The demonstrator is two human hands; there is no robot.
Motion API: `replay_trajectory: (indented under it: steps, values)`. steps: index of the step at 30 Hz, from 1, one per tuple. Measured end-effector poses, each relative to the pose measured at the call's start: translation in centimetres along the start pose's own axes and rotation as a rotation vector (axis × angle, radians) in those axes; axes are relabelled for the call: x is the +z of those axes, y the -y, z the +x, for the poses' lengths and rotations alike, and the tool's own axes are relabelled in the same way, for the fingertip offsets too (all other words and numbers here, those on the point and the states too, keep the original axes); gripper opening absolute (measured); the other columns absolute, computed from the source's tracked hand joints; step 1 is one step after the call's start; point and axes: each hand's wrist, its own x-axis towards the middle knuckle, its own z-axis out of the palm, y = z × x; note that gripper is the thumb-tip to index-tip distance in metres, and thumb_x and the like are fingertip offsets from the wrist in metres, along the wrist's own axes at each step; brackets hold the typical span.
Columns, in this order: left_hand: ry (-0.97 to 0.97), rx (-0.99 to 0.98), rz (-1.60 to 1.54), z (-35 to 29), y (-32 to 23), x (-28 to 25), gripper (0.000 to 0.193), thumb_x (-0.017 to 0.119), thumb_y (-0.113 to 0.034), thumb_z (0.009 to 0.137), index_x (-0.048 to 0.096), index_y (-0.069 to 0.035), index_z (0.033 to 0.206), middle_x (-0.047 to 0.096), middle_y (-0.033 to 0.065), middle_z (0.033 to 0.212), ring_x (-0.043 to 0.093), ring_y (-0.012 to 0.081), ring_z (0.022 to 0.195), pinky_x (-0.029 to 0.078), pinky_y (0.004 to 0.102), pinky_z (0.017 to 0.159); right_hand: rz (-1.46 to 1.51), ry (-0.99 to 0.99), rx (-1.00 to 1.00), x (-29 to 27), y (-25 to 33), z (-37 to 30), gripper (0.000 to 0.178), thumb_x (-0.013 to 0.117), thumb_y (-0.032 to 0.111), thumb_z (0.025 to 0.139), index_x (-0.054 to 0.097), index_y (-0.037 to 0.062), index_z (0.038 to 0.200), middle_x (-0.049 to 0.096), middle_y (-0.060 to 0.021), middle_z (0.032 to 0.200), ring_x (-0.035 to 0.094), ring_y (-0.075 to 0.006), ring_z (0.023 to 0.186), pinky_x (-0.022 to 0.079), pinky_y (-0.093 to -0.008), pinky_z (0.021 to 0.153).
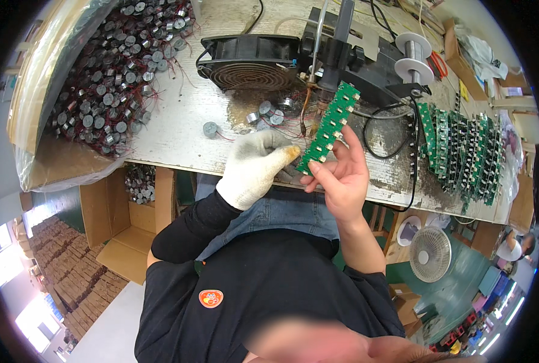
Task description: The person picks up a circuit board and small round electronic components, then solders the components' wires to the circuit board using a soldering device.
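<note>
A long green circuit board strip (331, 127) with a row of small pale connectors is held up at a slant over the table's front edge. My right hand (345, 175), bare, grips its lower end between thumb and fingers. Close to that same end is my left hand (257, 166), in a white glove with a stained fingertip. Its thumb and fingers are pinched together, and what they hold, if anything, is too small to make out. Several small round metal motors (264, 109) with thin red wires lie on the table just beyond the glove. Behind the board's upper end stands a soldering stand (336, 51).
A black fan (245, 63) stands at the back, with a solder wire spool (414, 57) right of it. Many motors (109, 91) fill a plastic-lined box on the left. Rows of green boards (463, 151) lie at right. A black cable (415, 157) crosses the table edge.
</note>
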Motion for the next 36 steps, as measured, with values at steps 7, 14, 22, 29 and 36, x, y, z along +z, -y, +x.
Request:
replay_trajectory:
  steps: [7, 14, 22, 29, 36]
  values:
    - [-0.25, 0.565, 0.798, -3.6, -3.0, -2.6, 0.038, 0.074, -0.016, 0.075, 0.061, 0.002, 0.106, 0.066, 0.0108, 0.097, 0.056, 0.0093, 0.064, 0.046, 0.0234, 0.059, -0.039, -0.042, 0.019, -0.4, 0.2, 0.3, 0.072, 0.056, -0.013, 0.08, 0.025, 0.0025, 0.142, 0.053, -0.0208, 0.121, 0.066, -0.0192, 0.064, 0.053, -0.0246, 0.047]
    - [-0.288, 0.72, 1.101, -4.3, -4.1, -5.9, 0.034, 0.067, 0.001, 0.067, 0.058, -0.007, 0.098, 0.061, 0.0142, 0.112, 0.065, 0.0252, 0.077, 0.052, 0.0308, 0.069, -0.063, -0.073, -0.001, -0.7, -0.1, 0.4, 0.071, 0.058, -0.013, 0.079, 0.026, 0.0006, 0.142, 0.053, -0.0207, 0.119, 0.065, -0.019, 0.062, 0.053, -0.0245, 0.047]
    - [-0.237, 0.69, 1.232, -1.5, -0.1, -5.7, 0.023, 0.067, -0.002, 0.076, 0.061, -0.006, 0.098, 0.064, 0.0113, 0.09, 0.064, 0.0298, 0.075, 0.051, 0.034, 0.064, -0.091, -0.053, -0.029, -0.6, -0.2, 0.3, 0.071, 0.058, -0.012, 0.08, 0.025, -0.0001, 0.142, 0.054, -0.0214, 0.118, 0.064, -0.0193, 0.062, 0.053, -0.0243, 0.048]
    - [-0.115, 0.721, 1.424, -1.5, -0.6, -6.5, 0.017, 0.065, -0.001, 0.076, 0.064, -0.006, 0.093, 0.064, 0.0085, 0.087, 0.064, 0.028, 0.073, 0.051, 0.0346, 0.063, -0.052, -0.049, -0.017, -0.7, -0.4, 0.5, 0.071, 0.058, -0.012, 0.08, 0.024, -0.0005, 0.142, 0.053, -0.0216, 0.119, 0.064, -0.0196, 0.062, 0.053, -0.0247, 0.048]
    - [-0.171, 0.695, 1.103, -2.9, -1.7, -6.2, 0.019, 0.065, -0.001, 0.077, 0.066, -0.003, 0.096, 0.063, 0.0122, 0.09, 0.063, 0.0277, 0.078, 0.05, 0.0313, 0.068, -0.059, -0.036, -0.012, -0.8, -0.3, 0.7, 0.07, 0.057, -0.011, 0.081, 0.023, -0.0017, 0.141, 0.053, -0.0205, 0.116, 0.065, -0.0206, 0.064, 0.053, -0.0265, 0.048]
